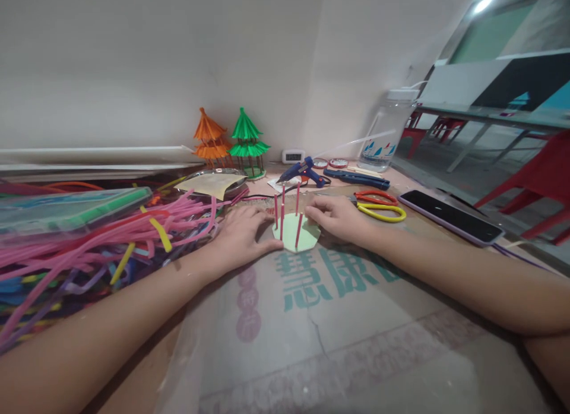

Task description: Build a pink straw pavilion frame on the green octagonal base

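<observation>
Left hand (243,236), loosely open, and right hand (341,219), fingers curled, brace opposite edges of the pale green base (307,240), seemingly so its upright pink sticks (282,215) stand steady.

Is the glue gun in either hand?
No, the blue glue gun lies beyond the green paper base that the left hand and right hand touch.

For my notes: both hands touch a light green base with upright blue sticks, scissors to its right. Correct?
Head view: the sticks are pink, not blue. The left hand and right hand do touch the green base; scissors lie right.
</observation>
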`<state>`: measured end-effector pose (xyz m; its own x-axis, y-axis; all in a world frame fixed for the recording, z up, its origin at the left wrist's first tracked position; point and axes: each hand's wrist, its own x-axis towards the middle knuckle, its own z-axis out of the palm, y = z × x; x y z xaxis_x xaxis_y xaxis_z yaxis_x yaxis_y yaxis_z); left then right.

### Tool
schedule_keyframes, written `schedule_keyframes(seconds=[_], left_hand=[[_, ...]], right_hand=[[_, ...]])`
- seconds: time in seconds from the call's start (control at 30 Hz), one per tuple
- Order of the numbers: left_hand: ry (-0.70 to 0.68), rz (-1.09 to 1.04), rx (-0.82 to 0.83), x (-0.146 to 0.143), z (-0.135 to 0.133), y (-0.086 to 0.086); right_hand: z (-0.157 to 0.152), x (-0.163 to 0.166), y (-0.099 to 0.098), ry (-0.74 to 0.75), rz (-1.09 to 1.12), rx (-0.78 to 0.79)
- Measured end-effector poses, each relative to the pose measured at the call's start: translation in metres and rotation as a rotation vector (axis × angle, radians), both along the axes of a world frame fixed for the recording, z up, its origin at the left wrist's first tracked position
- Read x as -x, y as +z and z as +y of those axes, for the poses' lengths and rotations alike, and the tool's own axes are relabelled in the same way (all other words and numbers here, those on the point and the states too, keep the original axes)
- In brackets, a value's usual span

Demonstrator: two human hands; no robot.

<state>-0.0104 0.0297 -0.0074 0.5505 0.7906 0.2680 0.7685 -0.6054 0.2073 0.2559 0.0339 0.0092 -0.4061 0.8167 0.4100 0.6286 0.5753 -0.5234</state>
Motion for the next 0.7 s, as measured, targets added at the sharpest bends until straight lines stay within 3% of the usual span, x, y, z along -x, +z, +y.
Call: schedule_keyframes(seconds=[0.2,0.4,0.57,0.7], left_hand=[[0.112,-0.073,-0.027,0.013,0.023,-0.008],[0.095,-0.089,0.01,0.018,0.026,-0.006],[-0.075,-0.074,0.1,0.026,0.021,0.004],[-0.262,-0.145,0.109,0.027,0.017,0.0]], right_hand=[[-0.013,-0.006,0.004,0.086,-0.189,-0.1],[-0.031,0.004,0.015,0.198,-0.363,-0.168],[-0.036,-0.003,0.02,0.392,-0.558,-0.177],[-0.039,-0.014,0.01,0.378,-0.481,-0.233]])
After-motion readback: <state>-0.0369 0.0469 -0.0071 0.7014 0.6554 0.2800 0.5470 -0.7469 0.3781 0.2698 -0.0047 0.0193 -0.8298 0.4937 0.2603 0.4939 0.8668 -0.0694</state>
